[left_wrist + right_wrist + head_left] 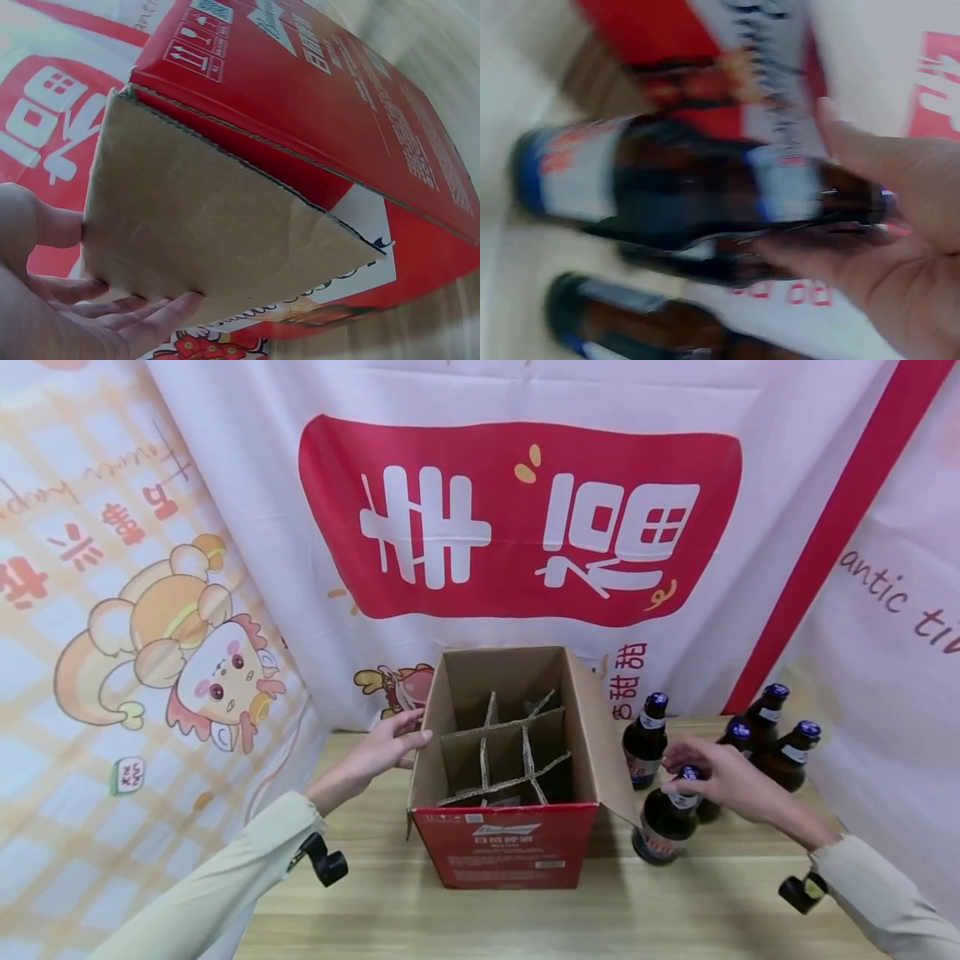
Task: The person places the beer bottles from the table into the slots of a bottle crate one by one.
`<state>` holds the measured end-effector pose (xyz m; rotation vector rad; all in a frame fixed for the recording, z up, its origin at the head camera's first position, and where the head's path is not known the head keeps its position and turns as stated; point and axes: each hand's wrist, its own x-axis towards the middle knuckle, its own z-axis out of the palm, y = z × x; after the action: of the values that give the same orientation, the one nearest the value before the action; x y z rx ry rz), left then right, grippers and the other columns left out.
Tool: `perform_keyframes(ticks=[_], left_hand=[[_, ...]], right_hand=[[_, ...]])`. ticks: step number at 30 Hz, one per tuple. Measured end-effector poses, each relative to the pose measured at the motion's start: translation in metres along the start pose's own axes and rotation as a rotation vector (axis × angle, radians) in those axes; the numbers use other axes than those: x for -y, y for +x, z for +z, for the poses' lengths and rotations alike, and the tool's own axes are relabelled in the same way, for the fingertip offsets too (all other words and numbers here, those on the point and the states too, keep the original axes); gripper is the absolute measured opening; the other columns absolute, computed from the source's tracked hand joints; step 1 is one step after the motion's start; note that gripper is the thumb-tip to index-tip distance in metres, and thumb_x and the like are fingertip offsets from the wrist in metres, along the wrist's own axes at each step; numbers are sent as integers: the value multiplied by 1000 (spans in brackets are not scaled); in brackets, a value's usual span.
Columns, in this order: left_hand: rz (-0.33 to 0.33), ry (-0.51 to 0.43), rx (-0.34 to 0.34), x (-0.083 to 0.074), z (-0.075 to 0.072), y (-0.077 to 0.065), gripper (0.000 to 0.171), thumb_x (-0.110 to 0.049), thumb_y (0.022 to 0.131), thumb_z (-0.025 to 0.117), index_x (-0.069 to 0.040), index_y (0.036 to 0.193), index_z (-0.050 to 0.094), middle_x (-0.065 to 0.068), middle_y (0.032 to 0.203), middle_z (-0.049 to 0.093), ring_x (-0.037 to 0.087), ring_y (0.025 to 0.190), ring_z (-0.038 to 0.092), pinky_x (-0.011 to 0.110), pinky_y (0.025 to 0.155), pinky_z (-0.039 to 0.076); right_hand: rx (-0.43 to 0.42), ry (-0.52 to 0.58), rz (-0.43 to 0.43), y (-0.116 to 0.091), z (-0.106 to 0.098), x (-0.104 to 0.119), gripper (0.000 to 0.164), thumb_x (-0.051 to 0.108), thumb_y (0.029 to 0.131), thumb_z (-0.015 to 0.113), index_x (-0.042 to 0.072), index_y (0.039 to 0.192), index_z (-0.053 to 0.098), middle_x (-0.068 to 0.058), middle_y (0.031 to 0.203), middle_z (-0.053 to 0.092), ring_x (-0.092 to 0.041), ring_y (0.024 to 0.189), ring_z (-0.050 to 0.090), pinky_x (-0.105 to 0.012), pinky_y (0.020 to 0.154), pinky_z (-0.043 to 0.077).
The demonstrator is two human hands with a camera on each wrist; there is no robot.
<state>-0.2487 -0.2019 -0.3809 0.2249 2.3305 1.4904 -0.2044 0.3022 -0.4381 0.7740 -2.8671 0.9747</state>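
Observation:
A red beer carton (512, 852) stands open-topped, with cardboard dividers (504, 737) crossing inside it. At its left side, my left hand (384, 747) touches the folded-out brown flap (202, 202) with fairly straight fingers. To the carton's right, a brown beer bottle (660, 828) with a blue cap stands upright on the table. My right hand (723, 777) is around that bottle's neck; in the right wrist view the thumb is held off the glass and the fingers stretch along the neck's other side. That view is blurred.
Another beer bottle (645, 743) stands close behind, near the carton's right flap (603, 735). Several more, including a bottle (791, 760), cluster at the right back, partly hidden by my right hand. A printed cloth (525, 393) hangs behind the wooden table (337, 910).

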Motion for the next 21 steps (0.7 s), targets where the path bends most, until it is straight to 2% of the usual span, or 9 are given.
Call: perform_keyframes(ticks=[2,4,6,8,10,12,15,21], left_hand=[[0,-25,-6,2,-1,0,69,-23,108,56,4,163,25,31,163,34,47,141,49,48,102,60],[-6,-43,-9,3,-2,-1,68,-22,108,56,4,163,25,30,164,33,47,142,48,49,103,59],[-19,-59,-10,3,-3,0,67,-22,108,56,3,163,26,29,165,32,46,143,47,50,104,58],[-28,-70,-10,3,-4,0,67,-23,108,57,2,163,27,28,165,32,46,143,47,51,105,58],[-32,-82,-7,4,-4,-1,67,-23,108,57,2,163,27,28,164,34,46,143,47,52,106,57],[-37,-95,-9,6,-3,0,67,-23,108,57,1,163,28,28,164,34,45,144,47,52,107,56],[-44,-116,-10,8,-2,2,66,-22,108,57,0,163,28,27,164,36,45,144,47,52,108,56],[-56,-132,-25,8,0,6,66,-22,108,58,-1,163,30,26,164,37,43,143,49,51,108,55]], right_hand=[[-58,-16,47,-8,12,-5,43,17,89,84,3,124,63,-12,112,76,-25,93,73,-31,72,62],[-131,-23,105,-16,25,-8,53,20,90,84,4,133,58,-16,118,74,-25,97,72,-28,71,59],[-245,58,190,-24,42,-10,53,19,93,82,3,136,54,-20,121,73,-17,98,72,-21,71,59],[-395,132,246,-30,58,-10,53,18,94,81,1,137,56,-21,122,72,-6,103,70,-15,77,59],[-520,202,289,-33,72,-9,46,18,94,81,1,133,63,-6,119,74,9,100,65,-6,79,55],[-594,250,311,-35,81,-9,44,17,94,80,2,133,66,5,118,72,16,98,61,-3,79,53],[-638,256,321,-34,86,-10,47,16,93,82,6,136,68,21,113,66,17,96,61,-2,77,51],[-625,303,337,-27,78,-13,38,17,92,83,5,127,73,15,96,75,8,78,63,-11,60,52]])
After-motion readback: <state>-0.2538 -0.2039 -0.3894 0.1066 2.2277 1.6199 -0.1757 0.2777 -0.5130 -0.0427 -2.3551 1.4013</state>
